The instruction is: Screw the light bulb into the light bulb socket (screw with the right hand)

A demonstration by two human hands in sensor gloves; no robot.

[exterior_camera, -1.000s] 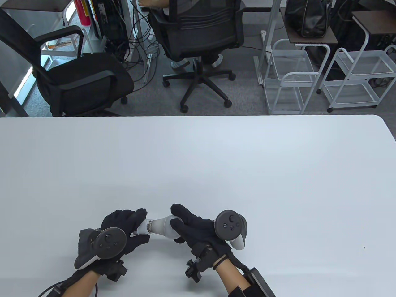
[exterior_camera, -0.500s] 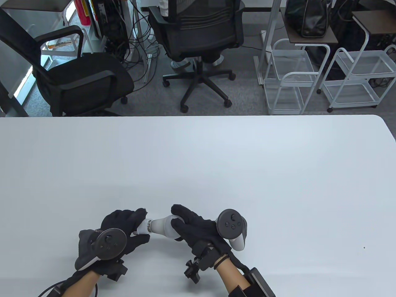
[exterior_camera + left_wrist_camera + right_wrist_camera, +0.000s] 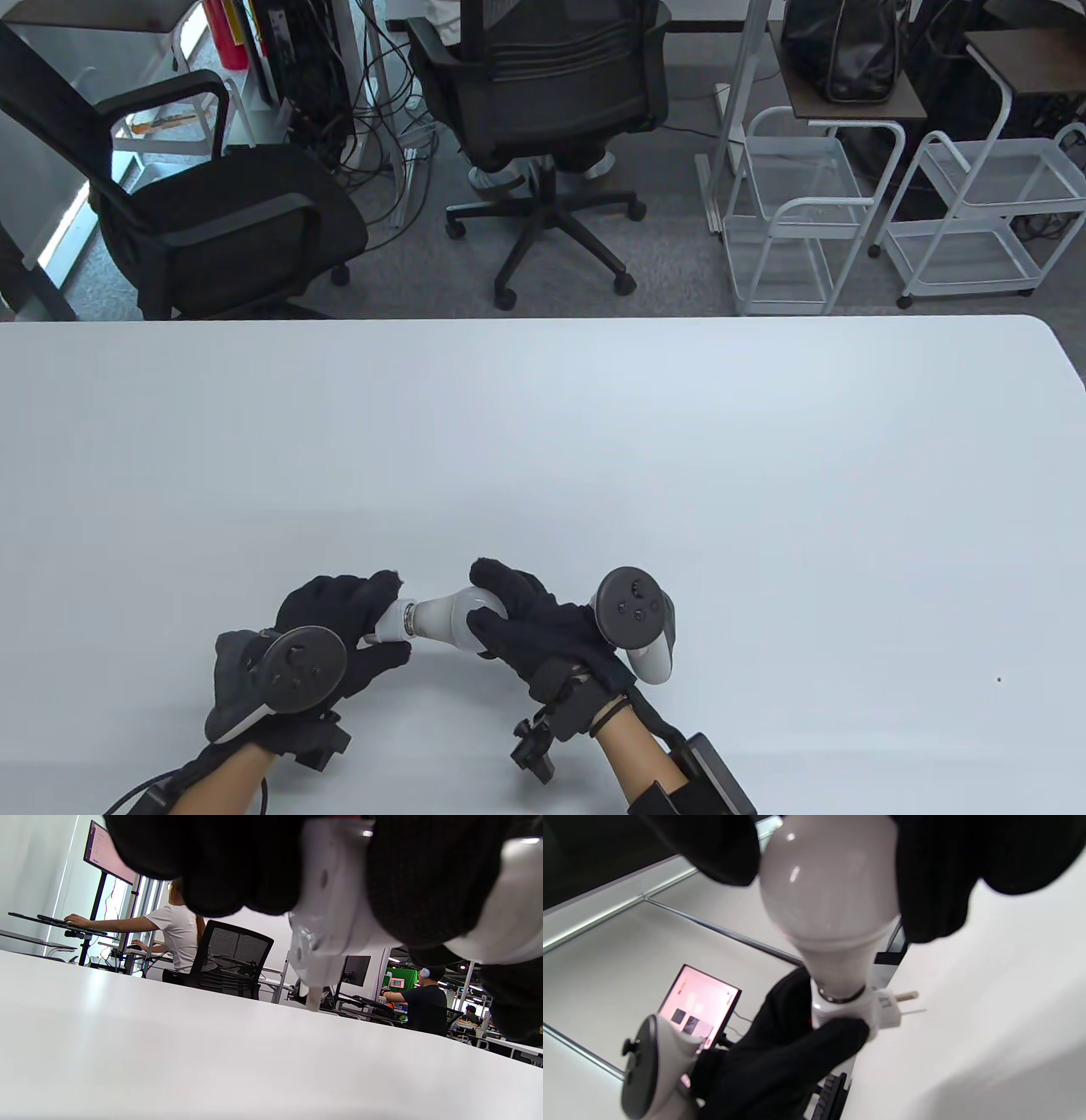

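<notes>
A white light bulb [image 3: 445, 620] lies level just above the table's near edge, its metal base seated in a white plug-in socket [image 3: 389, 622]. My left hand [image 3: 356, 624] grips the socket. My right hand [image 3: 501, 615] grips the bulb's round end. In the right wrist view the bulb [image 3: 831, 908] sits between my fingers [image 3: 937, 874], with the socket [image 3: 859, 1012] and its plug pins beyond it, held by the left glove. In the left wrist view the socket [image 3: 331, 912] shows between my fingers [image 3: 424, 878], its pin pointing down toward the table.
The white table [image 3: 594, 458] stretches away from the hands. Beyond its far edge stand two black office chairs [image 3: 543, 110] and white wire carts [image 3: 797, 221].
My right hand has turned slightly on the bulb; its tracker has shifted a little up and left. The left hand and the socket have stayed put.
</notes>
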